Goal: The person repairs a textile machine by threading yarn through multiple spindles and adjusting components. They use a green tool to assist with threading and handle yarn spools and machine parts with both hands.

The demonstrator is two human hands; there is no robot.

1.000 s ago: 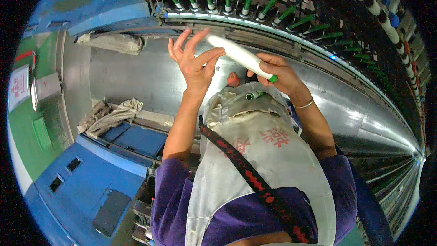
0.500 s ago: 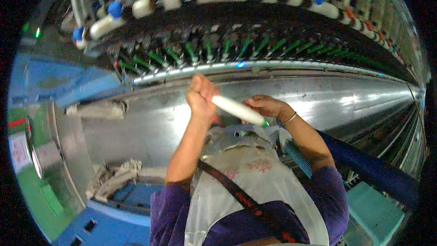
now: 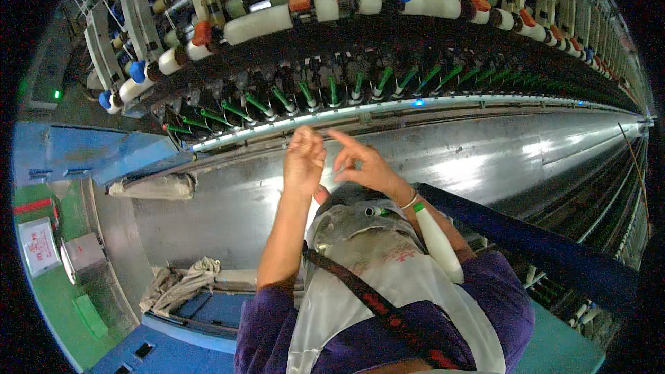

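My left hand (image 3: 305, 161) is raised in front of the shiny metal panel (image 3: 485, 159) of a long spinning machine, with its fingertips bunched together. My right hand (image 3: 361, 164) is just beside it, index finger and thumb stretched toward the left hand, and nothing shows in its grasp. A white bobbin (image 3: 438, 241) with a green end lies along my right forearm, against my body. Below the hands hangs the open mouth of a grey cloth pouch (image 3: 360, 230) on my front, with a dark red-patterned strap (image 3: 374, 301) across it.
Above the panel runs a row of green spindles (image 3: 305, 93). Over them are white yarn-wound rollers (image 3: 256, 24) with blue and orange caps. A bundle of rags (image 3: 181, 284) lies at lower left by blue machine housing (image 3: 97, 152). A dark blue bar (image 3: 540, 249) crosses at right.
The bobbin has left my right hand and now lies along my right forearm. Both hands have come together, fingertips close. The view has tilted up toward the spindles.
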